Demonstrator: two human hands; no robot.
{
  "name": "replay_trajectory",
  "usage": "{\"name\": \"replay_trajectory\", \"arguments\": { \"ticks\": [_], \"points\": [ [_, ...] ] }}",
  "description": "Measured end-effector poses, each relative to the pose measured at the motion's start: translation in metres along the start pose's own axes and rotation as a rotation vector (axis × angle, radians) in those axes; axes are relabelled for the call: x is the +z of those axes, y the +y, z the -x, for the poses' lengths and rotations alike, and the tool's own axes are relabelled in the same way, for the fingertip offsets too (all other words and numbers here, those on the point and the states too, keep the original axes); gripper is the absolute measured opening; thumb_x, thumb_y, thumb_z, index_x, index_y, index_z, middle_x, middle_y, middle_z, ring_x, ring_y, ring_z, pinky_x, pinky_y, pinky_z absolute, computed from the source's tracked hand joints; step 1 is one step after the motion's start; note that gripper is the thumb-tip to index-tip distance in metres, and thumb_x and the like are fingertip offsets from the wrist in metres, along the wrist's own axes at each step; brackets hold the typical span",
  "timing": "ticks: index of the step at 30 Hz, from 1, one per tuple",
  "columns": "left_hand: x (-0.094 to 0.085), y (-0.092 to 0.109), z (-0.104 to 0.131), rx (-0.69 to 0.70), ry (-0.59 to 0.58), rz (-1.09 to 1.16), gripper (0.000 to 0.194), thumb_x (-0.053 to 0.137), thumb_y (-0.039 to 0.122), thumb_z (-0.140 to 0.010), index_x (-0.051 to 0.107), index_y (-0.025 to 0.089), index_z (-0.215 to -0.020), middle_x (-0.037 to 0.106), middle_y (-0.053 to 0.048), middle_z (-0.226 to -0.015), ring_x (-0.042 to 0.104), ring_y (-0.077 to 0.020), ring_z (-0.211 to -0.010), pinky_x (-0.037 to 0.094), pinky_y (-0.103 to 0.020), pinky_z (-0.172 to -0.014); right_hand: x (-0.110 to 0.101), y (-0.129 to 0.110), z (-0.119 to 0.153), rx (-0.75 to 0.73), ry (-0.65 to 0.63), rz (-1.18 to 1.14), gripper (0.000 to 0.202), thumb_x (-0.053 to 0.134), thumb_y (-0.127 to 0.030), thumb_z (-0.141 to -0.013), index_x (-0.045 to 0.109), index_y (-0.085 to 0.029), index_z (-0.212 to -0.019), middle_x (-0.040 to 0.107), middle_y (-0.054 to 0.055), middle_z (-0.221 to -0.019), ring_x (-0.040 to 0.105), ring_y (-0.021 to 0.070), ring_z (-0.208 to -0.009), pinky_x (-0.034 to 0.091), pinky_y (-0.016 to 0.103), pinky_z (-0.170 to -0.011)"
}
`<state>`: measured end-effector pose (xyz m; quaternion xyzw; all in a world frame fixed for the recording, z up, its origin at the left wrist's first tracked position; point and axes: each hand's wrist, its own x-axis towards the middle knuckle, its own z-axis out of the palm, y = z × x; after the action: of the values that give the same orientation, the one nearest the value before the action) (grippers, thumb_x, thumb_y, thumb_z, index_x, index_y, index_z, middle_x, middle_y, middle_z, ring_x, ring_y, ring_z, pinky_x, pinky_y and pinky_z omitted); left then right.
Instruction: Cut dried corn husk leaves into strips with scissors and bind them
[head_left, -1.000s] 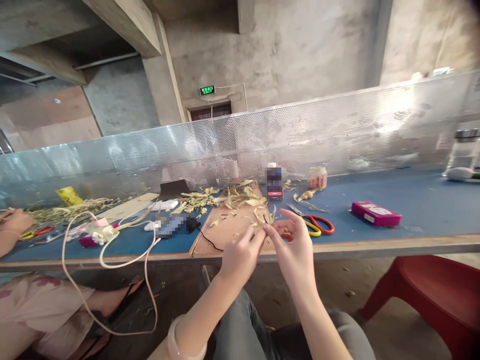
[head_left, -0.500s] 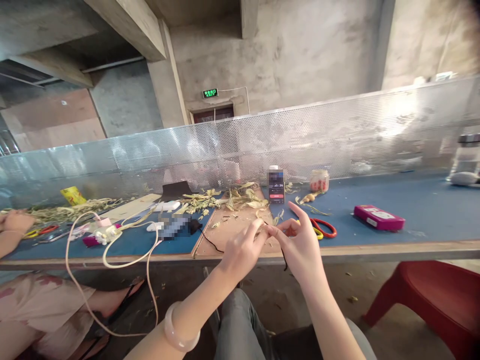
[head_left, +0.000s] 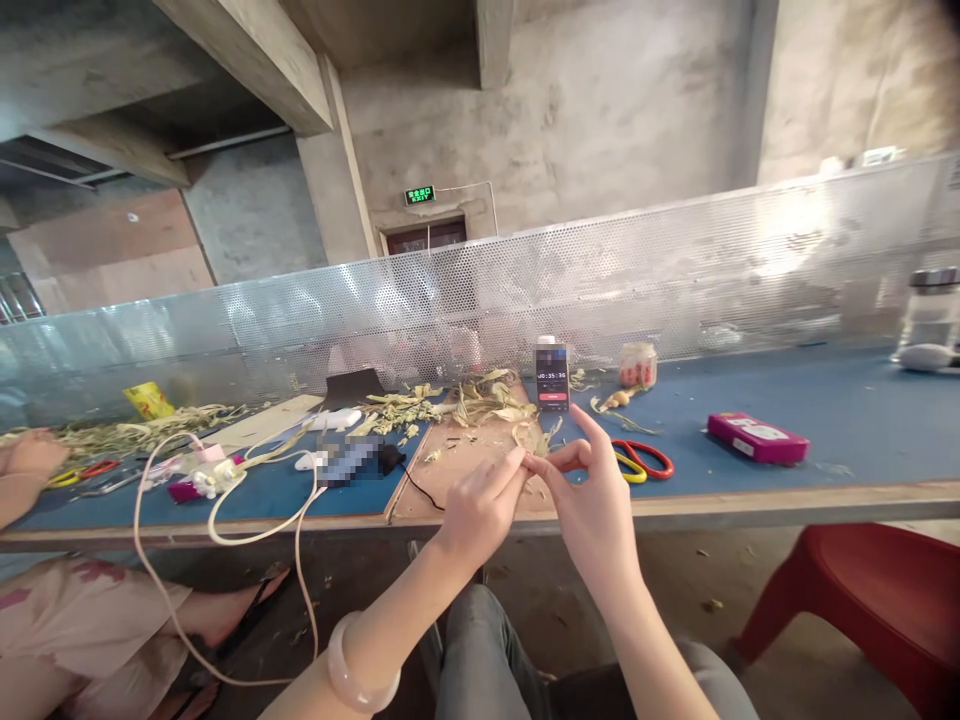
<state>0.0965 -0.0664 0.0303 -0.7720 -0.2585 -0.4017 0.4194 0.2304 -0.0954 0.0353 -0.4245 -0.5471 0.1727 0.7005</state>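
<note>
My left hand (head_left: 484,505) and my right hand (head_left: 596,505) meet fingertip to fingertip over the table's front edge. Both are closed in a pinch, and whatever lies between the fingertips is too small or hidden to make out. The right index finger points up, away from the pinch. Just beyond the fingers, pale dried leaves (head_left: 491,400) lie heaped on a brown board (head_left: 457,455). Scissors with red and yellow handles (head_left: 656,460) rest right of my right hand. A phone (head_left: 553,380) showing a timer stands upright behind the hands.
Left on the blue table (head_left: 862,430) are a power strip with looping white cables (head_left: 217,470), more dried plants (head_left: 187,418) and a co-worker's hand (head_left: 37,455). To the right are a magenta box (head_left: 757,438) and a jar (head_left: 638,366). A red stool (head_left: 870,590) stands below.
A dark thin strand that hung below my right hand no longer shows. My hands stay pinched together, and my right hand has shifted slightly left.
</note>
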Motion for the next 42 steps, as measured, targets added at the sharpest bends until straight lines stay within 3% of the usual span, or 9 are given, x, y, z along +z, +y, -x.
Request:
{"name": "replay_trajectory", "arguments": {
  "ticks": [5,8,13,18,22,25,28,35,42],
  "points": [
    [-0.004,0.004,-0.001,-0.275,-0.086,0.222,0.019,0.044,0.019,-0.09,0.062,0.016,-0.096,0.069,-0.007,-0.099,0.066,-0.0148,-0.084,0.051,-0.023,-0.073,0.003,0.005,0.008,-0.019,0.011,-0.01,0.04,0.055,-0.028,-0.082,0.045,-0.022,-0.12,0.06,0.001,-0.08,0.057,0.0166,-0.077,0.046,0.035,-0.077],
    [-0.004,0.007,-0.001,-0.387,-0.12,0.37,0.022,0.04,0.021,-0.092,0.062,0.018,-0.094,0.067,-0.008,-0.099,0.064,-0.0153,-0.089,0.05,-0.024,-0.077,0.006,0.01,0.012,0.001,-0.034,-0.079,0.025,0.052,-0.029,-0.084,0.044,-0.023,-0.107,0.059,0.001,-0.082,0.058,0.0164,-0.076,0.047,0.033,-0.073],
    [-0.004,0.009,-0.002,-0.516,-0.137,0.582,0.022,0.041,0.021,-0.091,0.063,0.018,-0.087,0.063,-0.007,-0.097,0.061,-0.0146,-0.089,0.048,-0.024,-0.076,0.009,0.017,0.017,0.014,-0.073,-0.198,0.024,0.051,-0.029,-0.085,0.037,-0.024,-0.104,0.052,-0.002,-0.077,0.056,0.0147,-0.07,0.048,0.029,-0.065],
    [-0.005,0.01,-0.004,-0.634,-0.162,0.761,0.025,0.044,0.027,-0.09,0.065,0.017,-0.083,0.061,-0.007,-0.094,0.059,-0.0176,-0.092,0.047,-0.028,-0.078,0.003,0.018,0.018,0.028,-0.053,-0.045,0.023,0.054,-0.03,-0.083,0.043,-0.023,-0.102,0.056,0.0,-0.079,0.056,0.0146,-0.069,0.047,0.029,-0.066],
    [-0.005,0.01,-0.004,-0.733,-0.198,0.893,0.029,0.043,0.031,-0.09,0.068,0.018,-0.086,0.06,-0.007,-0.095,0.057,-0.0184,-0.092,0.046,-0.03,-0.079,-0.004,0.016,0.014,-0.056,-0.052,0.102,0.008,0.052,-0.029,-0.084,0.052,-0.022,-0.086,0.058,0.003,-0.083,0.055,0.0159,-0.069,0.046,0.03,-0.066],
    [-0.004,0.01,-0.002,-0.832,-0.247,0.998,0.03,0.044,0.035,-0.089,0.07,0.019,-0.089,0.06,-0.006,-0.096,0.056,-0.0152,-0.075,0.046,-0.026,-0.063,-0.008,0.018,0.01,-0.058,-0.115,0.126,0.011,0.05,-0.029,-0.085,0.055,-0.021,-0.079,0.06,0.005,-0.081,0.056,0.0173,-0.069,0.047,0.031,-0.066],
    [-0.005,0.011,-0.001,-0.97,-0.295,1.135,0.032,0.045,0.041,-0.088,0.069,0.018,-0.092,0.057,-0.005,-0.094,0.043,-0.0074,-0.052,0.032,-0.021,-0.042,-0.01,0.022,0.007,0.048,-0.166,0.077,0.009,0.054,-0.031,-0.083,0.054,-0.022,-0.082,0.062,0.004,-0.076,0.058,0.0186,-0.068,0.048,0.032,-0.064],
    [-0.009,0.012,-0.001,-1.087,-0.288,1.19,0.036,0.048,0.045,-0.084,0.068,0.016,-0.089,0.051,-0.001,-0.081,0.029,-0.0044,-0.046,0.022,-0.021,-0.04,-0.013,0.023,-0.002,-0.159,-0.276,0.168,0.019,0.05,-0.032,-0.085,0.062,-0.022,-0.073,0.061,0.006,-0.079,0.057,0.0196,-0.068,0.047,0.033,-0.064],
    [-0.009,0.005,0.001,-1.237,-0.306,1.447,0.036,0.053,0.047,-0.081,0.067,0.014,-0.086,0.014,0.009,-0.052,0.011,-0.0064,-0.045,0.012,-0.019,-0.04,-0.018,0.023,-0.003,-0.141,-0.336,0.243,0.016,0.047,-0.026,-0.086,0.06,-0.022,-0.076,0.063,0.004,-0.077,0.056,0.0209,-0.074,0.044,0.034,-0.069]
  ]
}}
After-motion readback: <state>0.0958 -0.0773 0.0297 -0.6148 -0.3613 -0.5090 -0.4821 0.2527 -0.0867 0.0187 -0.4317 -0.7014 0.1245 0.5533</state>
